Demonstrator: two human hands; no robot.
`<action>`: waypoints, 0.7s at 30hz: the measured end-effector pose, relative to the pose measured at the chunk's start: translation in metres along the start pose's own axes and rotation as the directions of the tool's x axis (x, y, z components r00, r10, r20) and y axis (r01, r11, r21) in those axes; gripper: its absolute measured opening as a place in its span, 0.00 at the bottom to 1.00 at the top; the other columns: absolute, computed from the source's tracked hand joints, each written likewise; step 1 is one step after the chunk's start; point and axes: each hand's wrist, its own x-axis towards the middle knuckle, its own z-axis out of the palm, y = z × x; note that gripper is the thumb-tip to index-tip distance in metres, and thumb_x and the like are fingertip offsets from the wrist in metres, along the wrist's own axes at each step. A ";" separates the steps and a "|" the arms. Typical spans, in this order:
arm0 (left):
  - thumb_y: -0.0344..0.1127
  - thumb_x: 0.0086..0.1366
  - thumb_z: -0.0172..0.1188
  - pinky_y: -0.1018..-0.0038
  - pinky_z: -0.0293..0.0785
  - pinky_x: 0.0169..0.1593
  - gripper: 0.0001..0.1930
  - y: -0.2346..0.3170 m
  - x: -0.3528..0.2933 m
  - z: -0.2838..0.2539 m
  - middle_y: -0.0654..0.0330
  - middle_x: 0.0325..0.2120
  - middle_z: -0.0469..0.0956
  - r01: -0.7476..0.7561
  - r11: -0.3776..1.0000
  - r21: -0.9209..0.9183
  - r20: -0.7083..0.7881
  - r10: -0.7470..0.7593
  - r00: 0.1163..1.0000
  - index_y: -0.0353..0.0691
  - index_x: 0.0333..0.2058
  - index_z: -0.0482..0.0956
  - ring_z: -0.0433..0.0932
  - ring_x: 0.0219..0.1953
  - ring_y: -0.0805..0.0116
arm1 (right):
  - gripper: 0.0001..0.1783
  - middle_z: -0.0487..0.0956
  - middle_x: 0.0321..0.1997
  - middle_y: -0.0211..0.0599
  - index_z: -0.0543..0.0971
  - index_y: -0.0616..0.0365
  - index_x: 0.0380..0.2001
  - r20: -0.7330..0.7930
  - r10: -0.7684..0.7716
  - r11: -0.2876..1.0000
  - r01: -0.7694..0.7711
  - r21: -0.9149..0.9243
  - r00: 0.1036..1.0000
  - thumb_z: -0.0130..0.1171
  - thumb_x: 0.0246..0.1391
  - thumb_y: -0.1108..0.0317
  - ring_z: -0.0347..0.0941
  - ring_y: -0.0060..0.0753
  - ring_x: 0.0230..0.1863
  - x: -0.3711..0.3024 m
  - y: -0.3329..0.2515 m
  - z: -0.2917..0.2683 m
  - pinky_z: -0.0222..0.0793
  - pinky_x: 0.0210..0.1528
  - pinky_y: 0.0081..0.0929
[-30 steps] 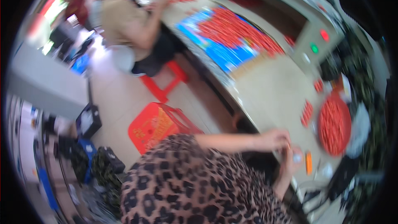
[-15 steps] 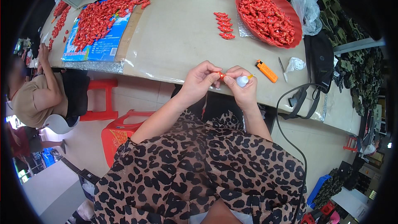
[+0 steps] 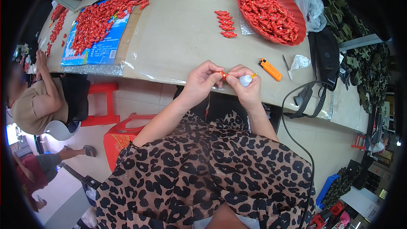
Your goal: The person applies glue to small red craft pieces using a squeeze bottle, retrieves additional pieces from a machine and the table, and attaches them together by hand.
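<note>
Red small piece (image 3: pixel 223 75) pinched in left hand (image 3: pixel 202 80), lying just left of the small white bottle (image 3: pixel 245 80) (nozzle up-right) gripped by right hand (image 3: pixel 247 88).

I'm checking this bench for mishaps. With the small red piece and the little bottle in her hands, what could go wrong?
1. The small red piece is pinched at the table edge by the left hand; it could drop to the floor.
2. The small squeeze bottle in the right hand may drip onto fingers.
3. The black cable hanging beside her could snag an arm.
</note>
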 end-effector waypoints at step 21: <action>0.19 0.54 0.47 0.74 0.66 0.46 0.07 -0.001 -0.002 0.003 0.55 0.36 0.67 -0.182 0.982 -0.048 -0.023 0.181 0.983 0.34 0.32 0.66 0.69 0.40 0.69 | 0.06 0.70 0.33 0.36 0.74 0.63 0.26 -0.047 -0.082 0.996 0.081 -0.036 0.995 0.55 0.41 0.81 0.66 0.22 0.34 0.000 0.000 0.001 0.62 0.38 0.17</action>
